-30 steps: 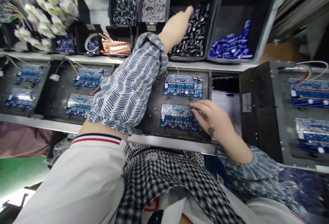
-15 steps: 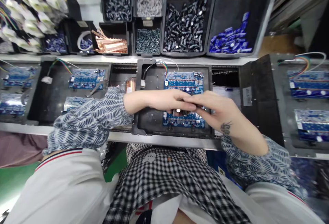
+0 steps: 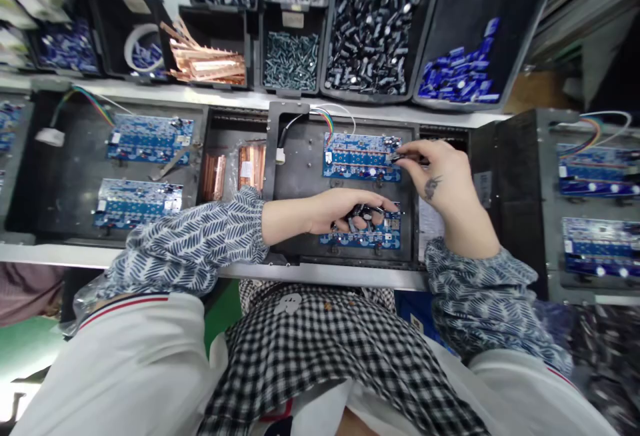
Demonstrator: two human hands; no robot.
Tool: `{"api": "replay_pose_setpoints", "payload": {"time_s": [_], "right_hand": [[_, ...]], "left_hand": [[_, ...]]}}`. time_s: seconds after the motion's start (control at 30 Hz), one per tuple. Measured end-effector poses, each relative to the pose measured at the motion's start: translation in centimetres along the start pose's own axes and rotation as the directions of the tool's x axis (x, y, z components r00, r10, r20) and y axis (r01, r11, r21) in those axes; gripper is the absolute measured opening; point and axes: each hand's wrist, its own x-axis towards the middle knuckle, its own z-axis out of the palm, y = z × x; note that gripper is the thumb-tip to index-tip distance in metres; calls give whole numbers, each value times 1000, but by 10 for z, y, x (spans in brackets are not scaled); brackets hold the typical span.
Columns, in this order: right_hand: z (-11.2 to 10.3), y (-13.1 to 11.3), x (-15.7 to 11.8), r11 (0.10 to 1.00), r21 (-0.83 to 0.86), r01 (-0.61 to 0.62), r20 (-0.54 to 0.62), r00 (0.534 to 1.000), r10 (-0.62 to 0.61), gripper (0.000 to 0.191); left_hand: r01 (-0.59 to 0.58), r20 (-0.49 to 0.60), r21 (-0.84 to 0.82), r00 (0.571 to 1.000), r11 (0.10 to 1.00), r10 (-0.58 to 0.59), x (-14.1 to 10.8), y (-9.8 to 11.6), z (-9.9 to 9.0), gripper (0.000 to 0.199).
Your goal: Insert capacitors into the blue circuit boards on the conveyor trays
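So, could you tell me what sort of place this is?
Most likely an electronics assembly workstation: blue circuit boards sit in black trays, bins of capacitors line the back, and the left hand holds a few parts.

Both forearms wear blue-and-white herringbone-print oversleeves, gathered at the wrists, over white sleeves edged with red and navy stripes. A black-and-white checked apron covers the torso. The right hand [image 3: 440, 179] bears a small dark tattoo.

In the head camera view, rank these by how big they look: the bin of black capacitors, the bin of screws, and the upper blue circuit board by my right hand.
1. Bin of black capacitors, clearly largest.
2. Upper blue circuit board and bin of screws look about alike; the board lies nearer the camera, so no ranking between them.
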Motion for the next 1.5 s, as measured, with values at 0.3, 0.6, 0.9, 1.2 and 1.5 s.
{"api": "replay_pose_setpoints", "payload": {"time_s": [0.3,0.6,0.9,1.2,1.5], "right_hand": [[0,8,8,976,-197,91,168,984,-58,26],[2,-16,-7,979,-168,113,33,994,-109,29],[-11,-32,-41,987,150,51,32,998,-57,11],[22,6,-31,975,146,-165,-77,981,178,10],[20,-6,-33,986,38,-163,-48,985,165,11]], "left_hand": [[-50,-108,-28,993,998,47,1,-3,1,27],[-122,-188,-3,975,992,120,8,-7,0,36],[-115,-150,-135,984,984,94,12,-13,9,23],[-69,-129,-104,990,992,55,13,-11,4,23],[-110,-185,67,975,992,121,12,-14,6,33]]}}
